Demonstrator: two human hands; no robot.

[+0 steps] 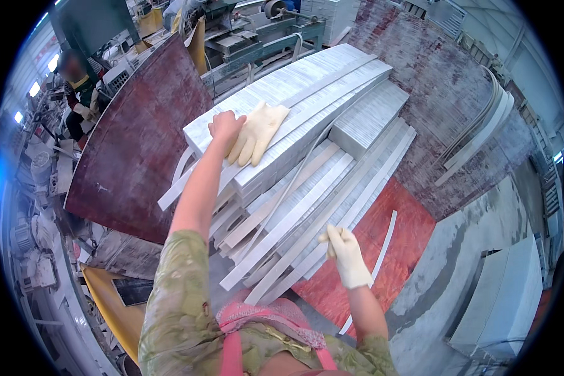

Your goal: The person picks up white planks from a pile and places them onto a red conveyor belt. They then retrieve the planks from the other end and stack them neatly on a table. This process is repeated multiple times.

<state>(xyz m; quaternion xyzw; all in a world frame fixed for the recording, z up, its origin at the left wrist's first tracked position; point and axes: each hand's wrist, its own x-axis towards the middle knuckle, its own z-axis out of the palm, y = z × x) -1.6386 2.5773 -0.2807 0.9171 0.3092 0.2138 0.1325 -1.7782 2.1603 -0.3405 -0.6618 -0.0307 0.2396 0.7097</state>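
My left hand is bare, with its fingers curled in over the pale stack of long strips. Beside it, almost touching, a cream rubber glove lies flat on the stack, its fingers toward me. A matching glove covers my right hand, which hovers near the lower ends of several loose pale strips. The right fingers are bent inward. Whether either hand holds anything small is hidden from view.
A shorter pale block sits beside the stack. Dark red boards stand at the left, and a red sheet lies at the right under a thin white strip. Machinery is behind; another person is far left.
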